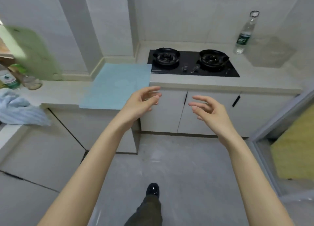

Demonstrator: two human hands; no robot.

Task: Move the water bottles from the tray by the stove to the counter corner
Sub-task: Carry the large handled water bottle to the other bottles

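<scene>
One clear water bottle (244,34) with a dark green label stands upright on the counter right of the black stove (192,62), next to a pale translucent tray (270,53). Another bottle with a green label (9,80) shows at the far left edge, partly hidden. My left hand (142,101) and my right hand (208,109) hover in front of the cabinet doors below the counter edge, palms facing each other, fingers loosely curved, both holding nothing.
A light blue mat (117,86) lies over the counter corner left of the stove. A glass jar (32,82), a green board (34,52) and a blue towel (18,108) sit at the left. A doorway opens at the right.
</scene>
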